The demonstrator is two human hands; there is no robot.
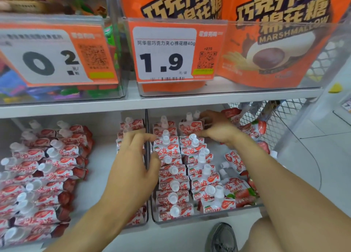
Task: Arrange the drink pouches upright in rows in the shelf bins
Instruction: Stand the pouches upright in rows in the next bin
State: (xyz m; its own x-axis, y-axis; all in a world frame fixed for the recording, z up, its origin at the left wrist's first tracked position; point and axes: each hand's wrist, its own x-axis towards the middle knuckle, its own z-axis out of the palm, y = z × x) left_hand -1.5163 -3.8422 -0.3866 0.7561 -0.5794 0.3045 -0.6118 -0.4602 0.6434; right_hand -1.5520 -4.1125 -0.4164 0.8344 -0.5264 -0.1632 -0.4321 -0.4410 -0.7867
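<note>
Currently, red-and-white spouted drink pouches (171, 177) are stood in rows in the clear plastic shelf bin (190, 220). Left hand (133, 160) grip wide, empty; right hand (218, 130) grip cannot be told. Loose right-side pouches should be stood upright, spouts aligned.

Glossy red-and-white foil-like drink pouches (171, 167) with translucent plastic caps fill a clear, smooth plastic bin (190, 218). Above the bin runs a matt white metal shelf (171, 101); right of the bin, white wire mesh (281, 117).
</note>
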